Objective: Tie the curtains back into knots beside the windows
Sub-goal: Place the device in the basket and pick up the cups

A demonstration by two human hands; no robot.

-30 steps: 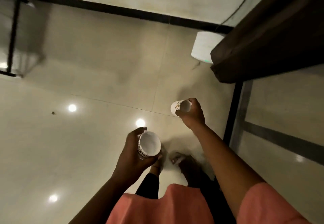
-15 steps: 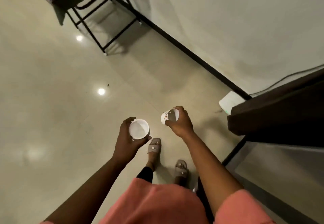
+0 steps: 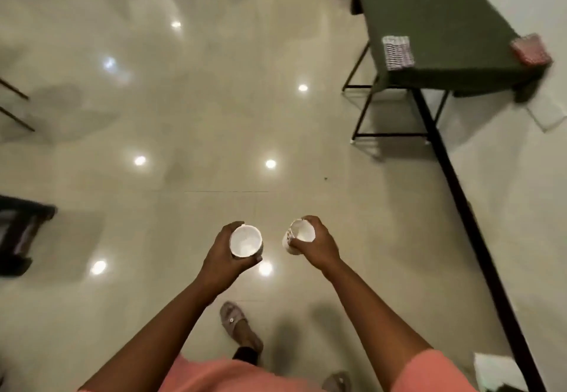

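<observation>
Standing on the tiled floor (image 3: 153, 115), the person grips two white cups, one (image 3: 246, 241) in the left hand (image 3: 225, 256), one (image 3: 299, 236) in the right hand (image 3: 319, 246); no curtains show.

An indoor room, likely a home or common room: glossy cream floor tiles (image 3: 184, 115) mirror ceiling lights, and a black skirting strip (image 3: 466, 207) lines the pale wall. A metal-legged surface (image 3: 435, 23) draped in green cloth stands against that wall.
</observation>
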